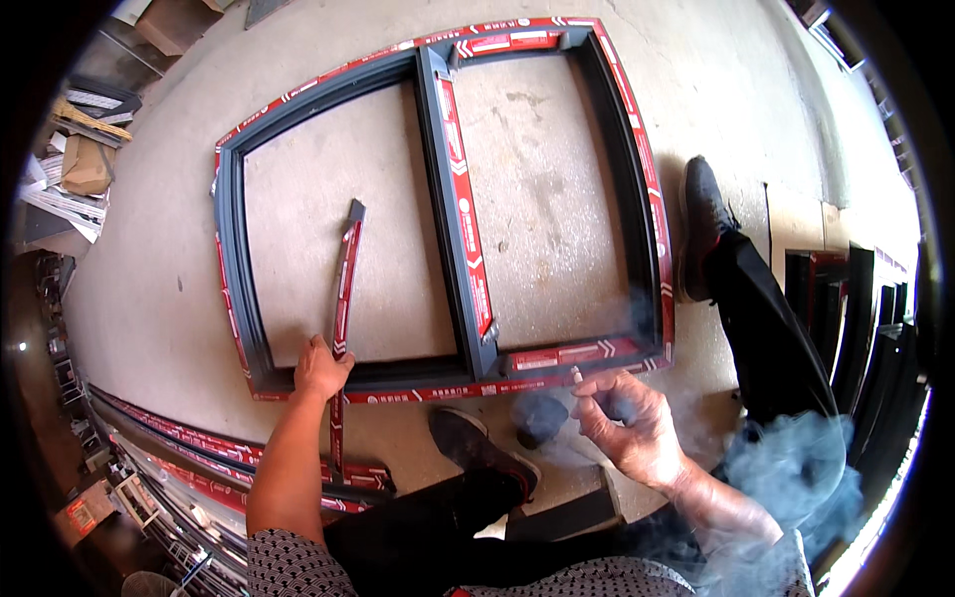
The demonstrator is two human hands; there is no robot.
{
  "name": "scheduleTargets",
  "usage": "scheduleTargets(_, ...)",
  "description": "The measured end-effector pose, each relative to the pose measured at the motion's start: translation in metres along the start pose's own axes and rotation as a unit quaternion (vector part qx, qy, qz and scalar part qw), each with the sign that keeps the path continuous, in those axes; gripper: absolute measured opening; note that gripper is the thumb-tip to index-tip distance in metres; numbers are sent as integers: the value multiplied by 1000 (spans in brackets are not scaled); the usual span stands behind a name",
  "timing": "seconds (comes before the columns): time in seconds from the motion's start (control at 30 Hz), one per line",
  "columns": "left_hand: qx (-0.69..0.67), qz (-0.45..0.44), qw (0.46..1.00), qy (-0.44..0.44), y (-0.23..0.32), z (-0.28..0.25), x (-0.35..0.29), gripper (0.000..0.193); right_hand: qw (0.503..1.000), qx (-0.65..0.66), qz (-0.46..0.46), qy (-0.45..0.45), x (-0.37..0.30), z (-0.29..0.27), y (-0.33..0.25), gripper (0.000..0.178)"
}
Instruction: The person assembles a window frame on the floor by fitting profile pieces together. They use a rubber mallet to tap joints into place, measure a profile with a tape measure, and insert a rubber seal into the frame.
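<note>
A dark grey window frame (430,199) with red-and-white protective tape lies on the floor, split by a crossbar into two openings. My left hand (320,370), at the frame's near edge, is closed on a slim red-taped bar (345,279). This bar slants across the larger left opening, and its near end reaches back over the frame's edge. My right hand (637,430) is raised near the frame's near right corner. A short white cigarette (577,375) sticks out from its pinched fingers, and smoke (796,468) drifts about that forearm.
My dark shoes (704,194) stand right of the frame and just before it. Red-taped profiles (209,453) lie stacked at lower left. Dark profiles (875,368) stand at right. Cardboard and scraps (88,164) are piled at far left. A dark rounded thing (540,416) sits by the near edge.
</note>
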State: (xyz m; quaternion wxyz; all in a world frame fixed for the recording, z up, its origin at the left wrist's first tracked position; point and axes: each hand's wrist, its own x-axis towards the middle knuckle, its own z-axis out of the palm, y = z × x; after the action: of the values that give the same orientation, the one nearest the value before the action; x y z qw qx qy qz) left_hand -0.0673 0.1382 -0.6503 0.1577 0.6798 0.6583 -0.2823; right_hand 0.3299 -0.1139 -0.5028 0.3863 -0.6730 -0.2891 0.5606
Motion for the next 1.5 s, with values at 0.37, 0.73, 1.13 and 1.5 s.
scheduleTargets(0.37,-89,-14,996,-25,6,20,55,47,953,-233,-123,149,69,-26,35,20)
scheduleTargets(0.73,-369,137,914,95,95,-58,157,33,764,-420,-339,353,384,-147,24,51)
scheduleTargets(1.13,-606,88,790,28,225,-108,211,32,860,-264,-177,399,471,-177,31,71)
scheduleTargets(1.5,-622,-7,782,43,313,-107,187,41,863,-289,-121,396,469,-181,31,70)
